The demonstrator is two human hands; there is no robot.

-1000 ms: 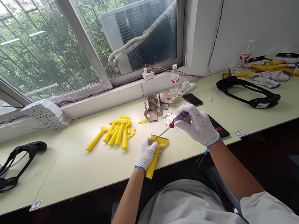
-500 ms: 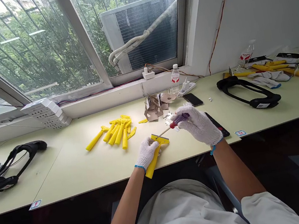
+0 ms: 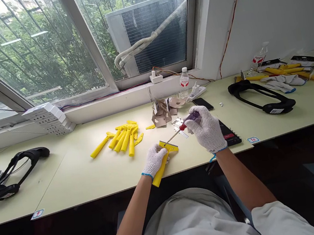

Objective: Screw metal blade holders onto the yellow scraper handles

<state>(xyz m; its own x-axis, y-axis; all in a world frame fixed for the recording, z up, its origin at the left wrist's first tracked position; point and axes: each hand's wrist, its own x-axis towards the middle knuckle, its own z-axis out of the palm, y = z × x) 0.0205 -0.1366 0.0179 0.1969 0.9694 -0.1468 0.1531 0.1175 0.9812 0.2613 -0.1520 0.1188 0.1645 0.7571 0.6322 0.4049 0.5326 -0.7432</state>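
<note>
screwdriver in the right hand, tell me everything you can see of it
The screwdriver has a purple, plastic-looking handle, a red collar and a long, thin, metallic-looking shaft. It slants down toward the left, its tip at the head of the yellow scraper, near that head's left end. The gloved right hand grips the handle, hiding part of it. The tip's shape is too small to tell.

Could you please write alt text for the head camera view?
A gloved left hand holds a yellow T-shaped tool while the gloved right hand holds a screwdriver, its tip at the tool's wide head. Similar yellow tools lie piled on a pale table before a window.
</note>
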